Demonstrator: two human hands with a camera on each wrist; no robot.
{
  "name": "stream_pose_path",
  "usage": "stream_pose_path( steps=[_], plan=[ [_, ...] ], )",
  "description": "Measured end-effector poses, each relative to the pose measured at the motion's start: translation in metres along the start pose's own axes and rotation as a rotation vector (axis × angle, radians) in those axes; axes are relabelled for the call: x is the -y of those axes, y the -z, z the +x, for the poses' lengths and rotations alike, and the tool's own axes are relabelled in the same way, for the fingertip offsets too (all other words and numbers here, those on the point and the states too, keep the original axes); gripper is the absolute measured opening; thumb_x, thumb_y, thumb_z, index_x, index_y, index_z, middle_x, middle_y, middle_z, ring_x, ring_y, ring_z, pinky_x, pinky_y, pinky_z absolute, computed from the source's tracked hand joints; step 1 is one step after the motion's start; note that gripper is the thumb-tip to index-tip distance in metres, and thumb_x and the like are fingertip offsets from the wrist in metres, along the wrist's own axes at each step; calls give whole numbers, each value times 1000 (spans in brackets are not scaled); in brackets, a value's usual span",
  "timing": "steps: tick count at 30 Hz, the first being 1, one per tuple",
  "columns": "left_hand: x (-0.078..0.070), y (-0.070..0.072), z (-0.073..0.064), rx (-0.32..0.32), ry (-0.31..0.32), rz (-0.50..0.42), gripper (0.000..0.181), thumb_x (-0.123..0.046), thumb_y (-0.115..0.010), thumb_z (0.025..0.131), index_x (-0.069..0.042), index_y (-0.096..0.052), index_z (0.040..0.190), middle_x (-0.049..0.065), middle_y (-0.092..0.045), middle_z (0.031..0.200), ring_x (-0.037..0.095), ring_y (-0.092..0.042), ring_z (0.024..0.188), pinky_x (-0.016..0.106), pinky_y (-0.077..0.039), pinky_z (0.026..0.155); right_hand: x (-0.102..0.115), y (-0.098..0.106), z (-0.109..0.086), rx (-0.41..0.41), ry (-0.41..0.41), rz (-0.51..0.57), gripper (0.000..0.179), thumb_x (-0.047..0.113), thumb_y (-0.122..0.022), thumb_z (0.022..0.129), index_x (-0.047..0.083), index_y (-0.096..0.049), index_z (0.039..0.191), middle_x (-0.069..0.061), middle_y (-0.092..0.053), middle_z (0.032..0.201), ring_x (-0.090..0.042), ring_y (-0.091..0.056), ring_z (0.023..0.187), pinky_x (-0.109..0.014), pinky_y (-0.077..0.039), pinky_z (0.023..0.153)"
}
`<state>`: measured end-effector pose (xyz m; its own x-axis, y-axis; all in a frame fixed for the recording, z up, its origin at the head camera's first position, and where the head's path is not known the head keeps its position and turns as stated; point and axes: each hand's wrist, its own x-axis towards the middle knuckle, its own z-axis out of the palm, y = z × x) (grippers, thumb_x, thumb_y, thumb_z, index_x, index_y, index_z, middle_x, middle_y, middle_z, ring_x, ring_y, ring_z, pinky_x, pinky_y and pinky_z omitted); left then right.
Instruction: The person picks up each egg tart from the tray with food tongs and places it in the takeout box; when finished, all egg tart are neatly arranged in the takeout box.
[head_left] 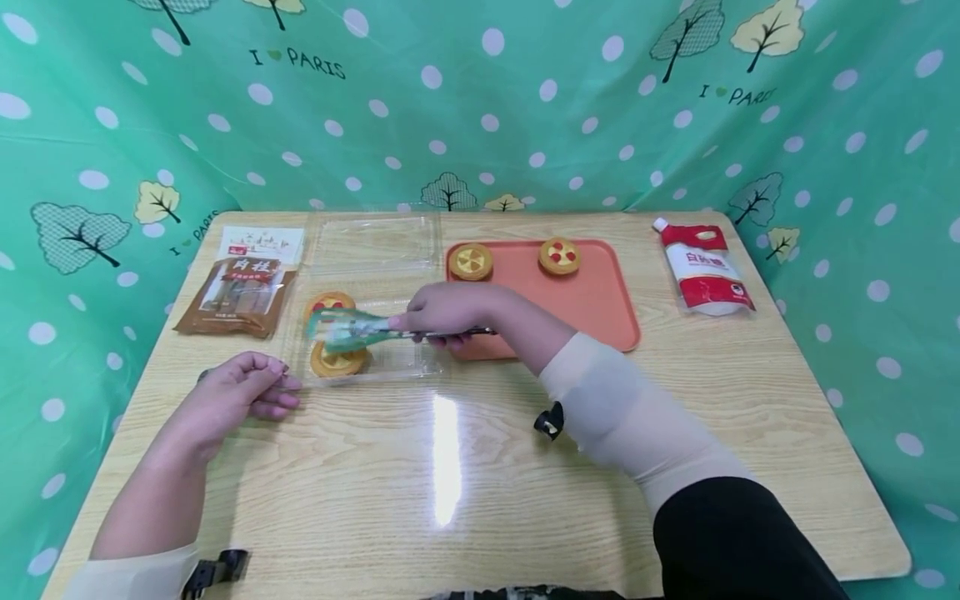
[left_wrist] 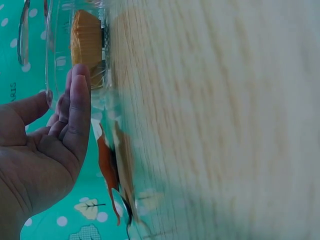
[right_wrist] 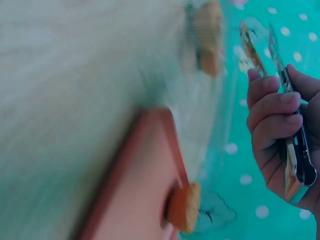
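Observation:
My right hand (head_left: 450, 312) grips tongs (right_wrist: 287, 85) by the handles, fingers wrapped round them. Greenish see-through heads of the tongs reach left over the clear plastic box (head_left: 408, 362). Inside the box's left side are two round tarts: the rear tart (head_left: 328, 301) shows red pieces, and the front tart (head_left: 339, 363) has a pale yellow top; the tongs partly cover both. At the box's front left corner is my left hand (head_left: 251, 387), fingers fairly straight. In the left wrist view its thumb and fingertips are right at the box's side.
A pink tray (head_left: 551, 312) right of the box carries a yellow-topped tart (head_left: 471, 262) and a red-dotted tart (head_left: 559, 257). The box's lid (head_left: 375, 242) lies opened towards the back. A brown packet (head_left: 243, 283) is at left, a red-and-white pouch (head_left: 705, 267) at right.

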<state>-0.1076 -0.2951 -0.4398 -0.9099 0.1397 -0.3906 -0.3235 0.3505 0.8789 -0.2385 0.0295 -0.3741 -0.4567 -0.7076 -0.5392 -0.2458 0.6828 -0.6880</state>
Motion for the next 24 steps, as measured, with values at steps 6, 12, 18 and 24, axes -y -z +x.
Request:
stream_pose_path(
  steps=[6,12,18,24],
  plan=[
    [-3,0,-2,-6,2,9,35,-25,-36,108,6,-41,122,15,-69,112,16,-72,93,35,-62,81,-9,20,-15,-50,-85,-130,54,54,-43,101,7,-58,81,-1,-51,57,-14,-47,46,-30,-45,44],
    [-4,-1,-3,-9,10,12,35,-25,-36,108,6,-42,122,17,-68,113,17,-72,93,35,-62,81,-14,13,-12,38,-96,-168,58,53,-44,101,0,-61,87,-2,-53,59,-13,-47,46,-29,-44,44],
    [-4,-1,-2,-8,9,16,35,-26,-36,108,5,-43,121,17,-68,113,17,-72,93,34,-62,80,-13,7,-8,35,-83,-150,57,52,-44,101,-2,-58,89,-2,-52,57,-13,-46,45,-27,-42,42],
    [-3,-2,-1,-5,7,10,32,-25,-36,108,4,-43,119,15,-69,112,16,-72,92,34,-62,80,-19,11,-10,29,-76,-133,56,55,-44,100,4,-57,79,-2,-52,57,-14,-46,45,-28,-43,43]
  ],
)
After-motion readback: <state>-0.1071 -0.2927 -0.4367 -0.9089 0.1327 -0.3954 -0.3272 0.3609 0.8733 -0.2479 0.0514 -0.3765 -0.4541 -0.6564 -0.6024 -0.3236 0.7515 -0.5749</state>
